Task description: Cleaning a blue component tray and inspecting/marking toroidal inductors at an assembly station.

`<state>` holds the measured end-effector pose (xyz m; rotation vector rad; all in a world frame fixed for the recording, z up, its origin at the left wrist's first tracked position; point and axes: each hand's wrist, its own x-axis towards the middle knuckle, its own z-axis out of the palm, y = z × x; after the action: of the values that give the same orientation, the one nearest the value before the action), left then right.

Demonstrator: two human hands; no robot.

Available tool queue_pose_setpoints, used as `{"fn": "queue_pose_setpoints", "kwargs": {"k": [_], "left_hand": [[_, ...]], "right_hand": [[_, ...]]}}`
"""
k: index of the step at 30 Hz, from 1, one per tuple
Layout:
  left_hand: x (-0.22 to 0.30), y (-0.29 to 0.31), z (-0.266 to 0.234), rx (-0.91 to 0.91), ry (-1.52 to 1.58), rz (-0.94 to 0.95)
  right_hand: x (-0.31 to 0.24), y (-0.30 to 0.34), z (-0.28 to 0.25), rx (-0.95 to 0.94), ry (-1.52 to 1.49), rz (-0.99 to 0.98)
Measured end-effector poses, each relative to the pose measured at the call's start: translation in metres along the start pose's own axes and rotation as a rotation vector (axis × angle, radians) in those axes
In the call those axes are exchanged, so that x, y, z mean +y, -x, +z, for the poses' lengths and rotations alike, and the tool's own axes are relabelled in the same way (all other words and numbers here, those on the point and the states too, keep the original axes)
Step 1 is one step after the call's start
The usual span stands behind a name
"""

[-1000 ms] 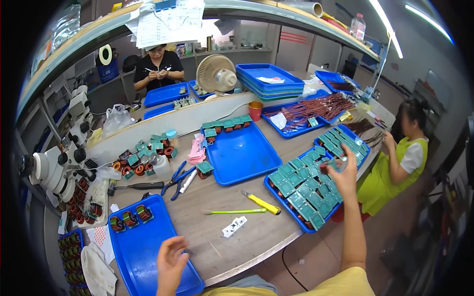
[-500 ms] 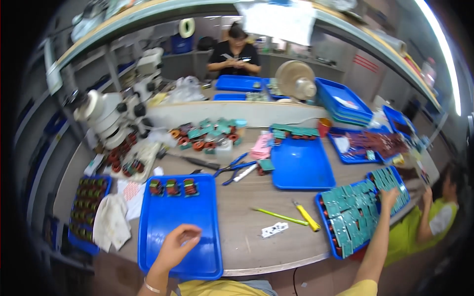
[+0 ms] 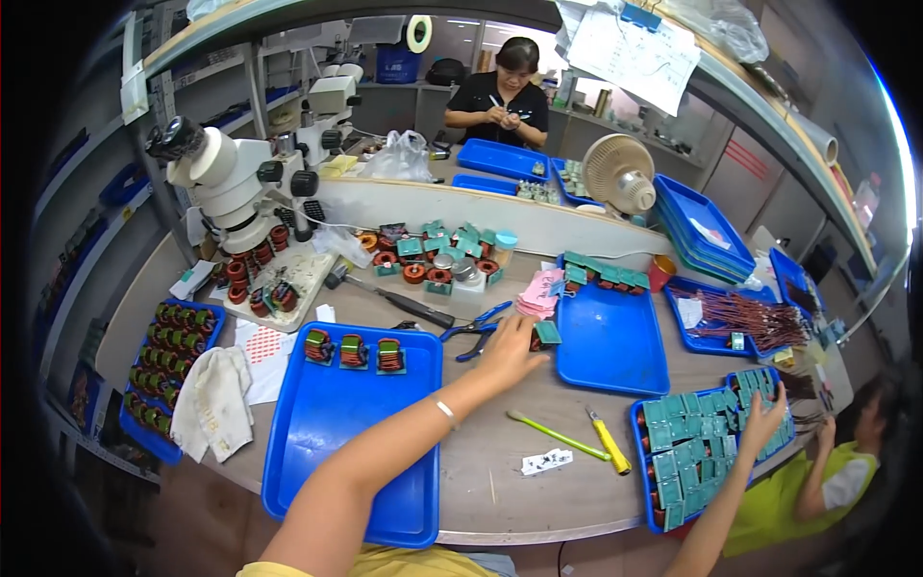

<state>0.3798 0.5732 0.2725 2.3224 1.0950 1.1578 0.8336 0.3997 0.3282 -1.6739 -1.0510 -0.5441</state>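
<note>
My left hand (image 3: pixel 511 354) reaches across the table beside the blue-handled pliers (image 3: pixel 475 332); thumb and fingers are apart. Right by its fingertips sits a single wound coil with a green circuit board (image 3: pixel 547 333). My right hand (image 3: pixel 763 419) is over the far-right blue tray of green-board coils (image 3: pixel 753 385), thumb and finger spread at the boards; nothing held shows clearly. A fuller tray of such coils (image 3: pixel 687 447) lies to its left. Under my left forearm, a blue tray (image 3: pixel 327 452) bears three upright coils (image 3: pixel 352 351) at its far end.
Another blue tray (image 3: pixel 611 337) has a row of coils at its back. A yellow cutter (image 3: pixel 608 440) and a green stick (image 3: pixel 562 435) lie at the front. A microscope (image 3: pixel 226 183), fan (image 3: pixel 615 173) and low partition (image 3: pixel 452 216) stand behind. Two people work nearby.
My left hand has moved from above the left tray, forward and right to beside the pliers. The white pen there is now hidden. My right hand stays at the coil trays; the view has shifted.
</note>
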Motion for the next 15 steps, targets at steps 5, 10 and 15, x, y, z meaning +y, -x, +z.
{"fn": "queue_pose_setpoints", "kwargs": {"k": [5,10,15], "left_hand": [[-0.016,-0.023,0.038,0.048,-0.144,-0.085],[0.004,-0.013,0.004,0.045,0.318,-0.197],[0.059,0.031,-0.086,-0.021,0.755,-0.219]], "right_hand": [[-0.151,0.059,0.003,-0.096,-0.326,0.086],[-0.212,0.098,0.026,-0.306,-0.552,0.092],[-0.267,0.123,0.05,-0.525,-0.801,-0.063]]}}
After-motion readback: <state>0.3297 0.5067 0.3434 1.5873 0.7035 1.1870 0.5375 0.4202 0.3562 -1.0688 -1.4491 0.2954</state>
